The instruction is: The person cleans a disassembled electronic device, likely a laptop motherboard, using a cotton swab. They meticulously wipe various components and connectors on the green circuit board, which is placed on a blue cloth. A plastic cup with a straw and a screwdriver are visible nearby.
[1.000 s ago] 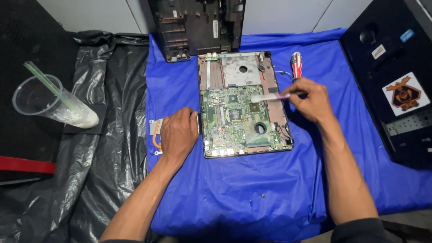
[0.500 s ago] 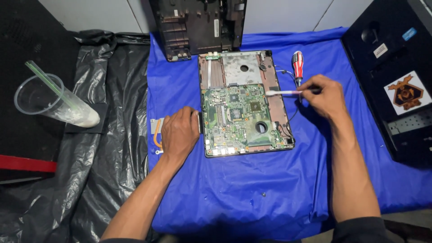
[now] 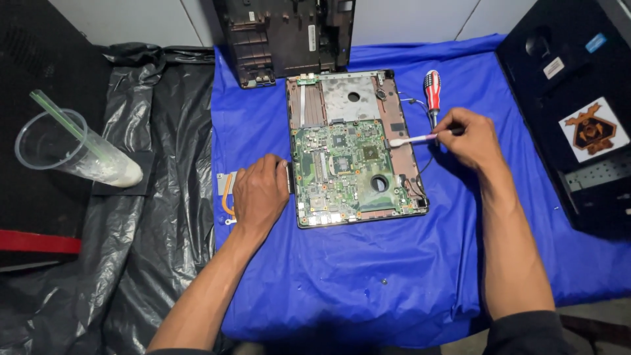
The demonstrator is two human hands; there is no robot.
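An opened laptop base (image 3: 355, 148) lies flat near the middle of a blue cloth (image 3: 368, 276), its green circuit board (image 3: 342, 167) facing up and a bare grey metal panel filling the far part of the shell. The right hand (image 3: 470, 138) pinches a cotton swab (image 3: 413, 139) between thumb and fingertips, the white tip reaching over the right rim of the base, just beside the board's edge; whether the tip touches is too fine to tell. The left hand (image 3: 259, 194) rests palm down, fingers loosely curled, against the left edge of the base, and it holds nothing that can be seen. Partly under that hand lies a small metal plate with a copper heat pipe (image 3: 227, 190). A screwdriver with a red and white handle (image 3: 432, 92) lies just beyond the right hand, near thin loose wires trailing from the base. At the far edge of the cloth a dark laptop shell (image 3: 286, 39) stands tilted against a pale wall. To the right sits a black laptop cover (image 3: 578, 112) bearing stickers. To the left, crumpled black plastic sheeting (image 3: 151, 217) covers the surface, and a clear plastic cup with a green straw (image 3: 72, 154) lies tipped on its side on a dark mat, a little pale residue in its bottom
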